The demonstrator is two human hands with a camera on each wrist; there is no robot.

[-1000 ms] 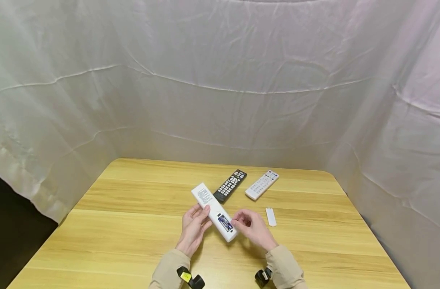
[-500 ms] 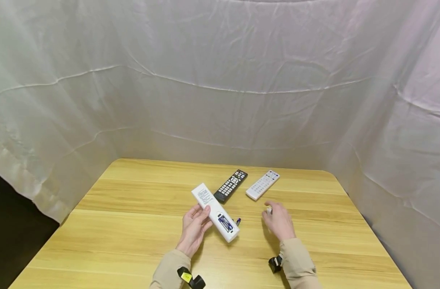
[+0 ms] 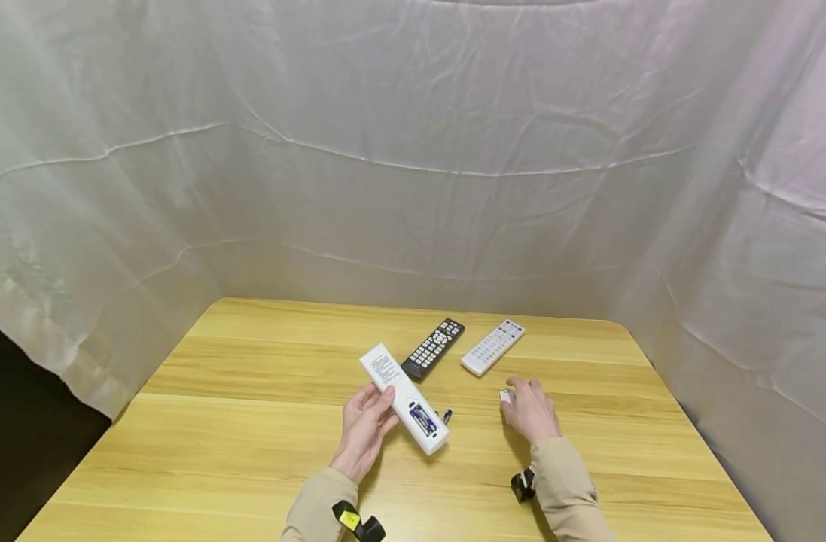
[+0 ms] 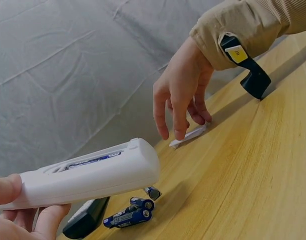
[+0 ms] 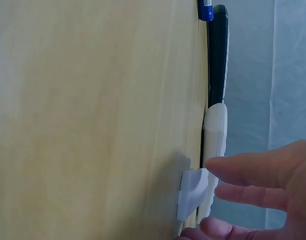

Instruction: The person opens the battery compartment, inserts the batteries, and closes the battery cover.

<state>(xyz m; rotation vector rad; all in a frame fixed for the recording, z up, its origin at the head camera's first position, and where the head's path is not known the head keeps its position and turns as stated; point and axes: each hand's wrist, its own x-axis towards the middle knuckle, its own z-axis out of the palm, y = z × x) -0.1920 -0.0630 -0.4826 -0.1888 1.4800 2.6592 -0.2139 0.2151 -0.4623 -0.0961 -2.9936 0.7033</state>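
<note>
In the head view my left hand (image 3: 364,430) holds a white remote control (image 3: 400,391) back side up, thumb on top and fingers beneath. Its battery compartment is uncovered, with blue batteries (image 4: 95,159) inside. At the right, my right hand (image 3: 531,410) reaches down to the table, fingers bent around a small white battery cover (image 3: 507,396). In the left wrist view its fingertips are at both ends of the cover (image 4: 188,136), low over the wood. The right wrist view shows the cover (image 5: 192,194) between thumb and fingers. Loose blue batteries (image 4: 128,218) lie beyond the held remote.
A black remote control (image 3: 433,349) and another white remote control (image 3: 492,348) lie buttons up at the back of the wooden table (image 3: 250,421). Grey-white curtains (image 3: 413,188) enclose the table's back and sides.
My right hand left the held remote's battery compartment, moved right and came down over the battery cover. It uncovered a loose battery beside the remote. My left hand stayed almost still.
</note>
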